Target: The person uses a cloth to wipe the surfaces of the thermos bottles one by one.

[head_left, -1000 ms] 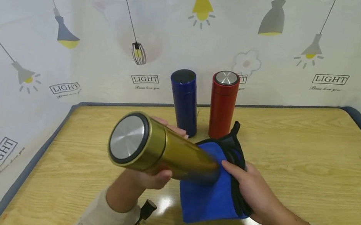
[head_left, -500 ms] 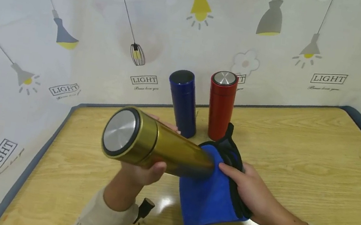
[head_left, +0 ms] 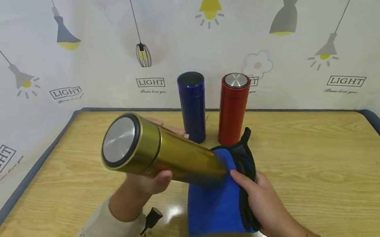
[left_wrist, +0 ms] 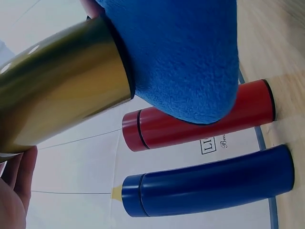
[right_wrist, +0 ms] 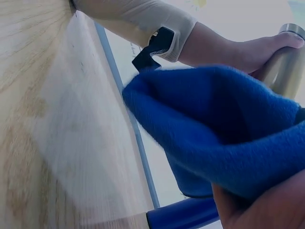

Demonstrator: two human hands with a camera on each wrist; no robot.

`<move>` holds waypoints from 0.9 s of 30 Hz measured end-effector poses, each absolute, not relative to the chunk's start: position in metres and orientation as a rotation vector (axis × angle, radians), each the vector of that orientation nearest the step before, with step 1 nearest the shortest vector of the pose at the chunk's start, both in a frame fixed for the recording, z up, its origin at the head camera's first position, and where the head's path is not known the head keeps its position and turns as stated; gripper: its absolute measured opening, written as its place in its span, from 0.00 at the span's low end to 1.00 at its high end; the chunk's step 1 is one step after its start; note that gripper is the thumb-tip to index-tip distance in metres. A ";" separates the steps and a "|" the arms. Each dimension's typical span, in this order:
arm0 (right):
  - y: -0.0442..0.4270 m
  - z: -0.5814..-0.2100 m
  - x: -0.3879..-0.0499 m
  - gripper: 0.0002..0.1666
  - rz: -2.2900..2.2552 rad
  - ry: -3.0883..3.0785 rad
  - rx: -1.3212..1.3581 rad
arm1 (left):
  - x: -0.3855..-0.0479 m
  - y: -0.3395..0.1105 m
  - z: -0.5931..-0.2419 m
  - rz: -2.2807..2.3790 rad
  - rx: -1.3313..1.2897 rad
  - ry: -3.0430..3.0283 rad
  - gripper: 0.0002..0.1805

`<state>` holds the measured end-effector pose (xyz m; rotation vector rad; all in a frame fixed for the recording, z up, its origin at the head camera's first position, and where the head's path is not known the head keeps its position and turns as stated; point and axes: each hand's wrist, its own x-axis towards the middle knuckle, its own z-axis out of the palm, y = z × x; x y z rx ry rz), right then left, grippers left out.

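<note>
My left hand (head_left: 149,182) grips a gold thermos bottle (head_left: 184,156) around its body, near the lid. The bottle is tilted in the air, its silver-topped lid towards the lower left of the head view. Against its base end lies a blue cloth (head_left: 213,208) with black edging, folded over and fuzzy in the left wrist view. My right hand (head_left: 269,206) holds this cloth, thumb on top; its other fingers are mostly hidden. Behind the cloth stand an upright blue thermos (head_left: 193,108) and an upright red thermos (head_left: 232,110).
The wooden table (head_left: 316,162) has a dark edge along a white backdrop (head_left: 119,1) printed with lamps. A black strap piece (head_left: 152,219) sticks out from my left cuff.
The gold bottle has shifted slightly to the left together with my left hand. My right hand keeps its hold on the cloth, nearly in place.
</note>
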<state>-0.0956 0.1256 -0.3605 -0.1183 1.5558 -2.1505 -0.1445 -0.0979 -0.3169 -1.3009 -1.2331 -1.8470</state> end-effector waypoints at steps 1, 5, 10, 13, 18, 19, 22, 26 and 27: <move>0.125 -0.360 -0.096 0.22 -2.161 1.581 -0.103 | -0.145 -0.099 -0.317 -1.846 -1.310 -1.237 0.34; 0.123 -0.360 -0.096 0.23 -2.214 1.677 -0.035 | -0.152 -0.104 -0.316 -1.722 -1.265 -1.248 0.35; 0.123 -0.361 -0.096 0.22 -2.231 1.711 0.034 | -0.168 -0.119 -0.316 -1.536 -1.051 -1.346 0.37; 0.124 -0.360 -0.096 0.21 -2.228 1.730 0.043 | -0.179 -0.130 -0.318 -1.444 -0.901 -1.520 0.43; 0.127 -0.358 -0.097 0.22 -2.236 1.742 0.041 | -0.202 -0.152 -0.325 -1.260 -0.717 -1.865 0.46; 0.128 -0.358 -0.097 0.22 -2.236 1.742 0.045 | -0.207 -0.156 -0.328 -1.223 -0.688 -1.924 0.45; 0.128 -0.357 -0.097 0.22 -2.239 1.738 0.062 | -0.222 -0.169 -0.336 -1.136 -0.586 -2.080 0.43; 0.128 -0.357 -0.097 0.22 -2.246 1.740 0.070 | -0.238 -0.182 -0.345 -1.049 -0.437 -2.232 0.41; 0.128 -0.357 -0.097 0.22 -2.246 1.743 0.064 | -0.242 -0.185 -0.346 -1.048 -0.402 -2.264 0.40</move>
